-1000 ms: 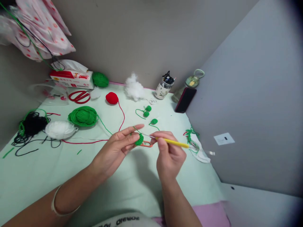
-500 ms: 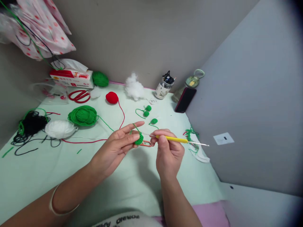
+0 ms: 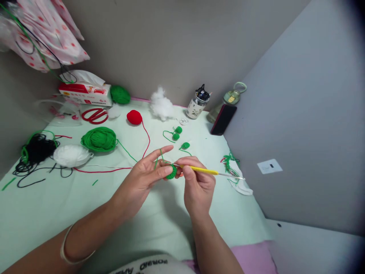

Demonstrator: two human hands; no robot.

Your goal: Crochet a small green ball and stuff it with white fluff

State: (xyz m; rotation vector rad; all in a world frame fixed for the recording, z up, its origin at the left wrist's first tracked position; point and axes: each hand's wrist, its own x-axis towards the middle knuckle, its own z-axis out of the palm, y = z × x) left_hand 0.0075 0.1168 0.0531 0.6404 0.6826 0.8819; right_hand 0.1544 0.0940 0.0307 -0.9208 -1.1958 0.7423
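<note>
- White yarn ball [image 3: 72,155] sits just beside the green yarn ball [image 3: 99,139].
- Left hand [image 3: 142,170]: grip pinched on the green crochet piece [image 3: 171,173], above the tabletop [image 3: 71,205]; strand [image 3: 161,153] over a finger.
- Hook [image 3: 208,171]: tip at the piece's upper edge.
- Right hand [image 3: 199,190]: grip closed around the hook's yellow handle.

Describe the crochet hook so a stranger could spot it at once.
Over the pale green table, find the right hand. It grips the slim crochet hook, one metal end at the green crochet piece in the left hand. Its yellow handle stands out beside that green piece.
</note>
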